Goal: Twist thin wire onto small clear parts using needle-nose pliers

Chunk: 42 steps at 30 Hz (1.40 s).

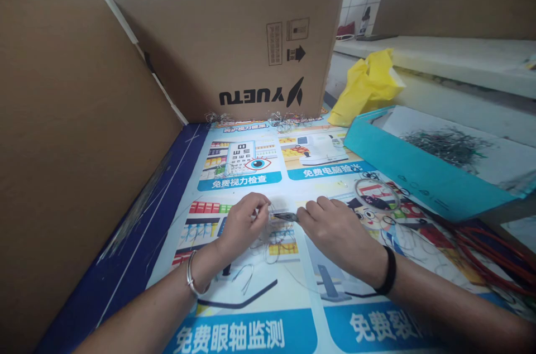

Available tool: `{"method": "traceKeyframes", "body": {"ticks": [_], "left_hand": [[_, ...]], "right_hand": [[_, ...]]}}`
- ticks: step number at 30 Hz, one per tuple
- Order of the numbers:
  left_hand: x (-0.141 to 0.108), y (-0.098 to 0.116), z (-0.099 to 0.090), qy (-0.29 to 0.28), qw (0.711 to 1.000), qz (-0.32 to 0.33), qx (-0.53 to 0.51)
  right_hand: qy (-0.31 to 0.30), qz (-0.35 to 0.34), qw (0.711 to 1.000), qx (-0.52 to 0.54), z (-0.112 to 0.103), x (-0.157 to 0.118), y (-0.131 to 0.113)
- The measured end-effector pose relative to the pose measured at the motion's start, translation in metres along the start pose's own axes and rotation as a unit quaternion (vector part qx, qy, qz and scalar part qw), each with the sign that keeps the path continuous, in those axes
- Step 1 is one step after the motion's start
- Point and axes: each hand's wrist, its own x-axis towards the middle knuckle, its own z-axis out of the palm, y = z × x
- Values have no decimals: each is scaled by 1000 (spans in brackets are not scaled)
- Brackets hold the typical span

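Small dark pliers [286, 216] are held in my right hand [335, 234], whose fingers wrap around the handles; their jaws point left. Facing the tips, my left hand [247, 220] pinches thumb and fingers together near a fine wire, too thin to make out clearly. A tangle of thin wire [274, 239] hangs or lies just below the two hands, over the printed poster sheet [293, 287]. A short loose piece of wire [247, 278] rests on the sheet below my left hand.
Cardboard panels [234, 36] stand at the left and back. At the right are a turquoise box [419, 181] holding a heap of wire pieces [448, 147], a yellow bag [364, 89], a wire coil [396, 197] and red cords [489, 248]. More wire tangles [288, 120] lie by the back panel.
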Motion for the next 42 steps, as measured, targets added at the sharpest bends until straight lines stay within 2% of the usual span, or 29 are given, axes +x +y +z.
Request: {"method": "traceKeyframes", "body": {"ticks": [12,32,42], "left_hand": [[0,-4,1,-32,998,46,25],[1,5,-4,-37,999,-6,-28],[0,-1,-2,-24,1000,-12,-2]], "right_hand": [[2,-3,1000,-12,-3,0,-2],[-1,4,1000,8,-4,0,-1],[-13,38,997,59,8,0,-3]]}}
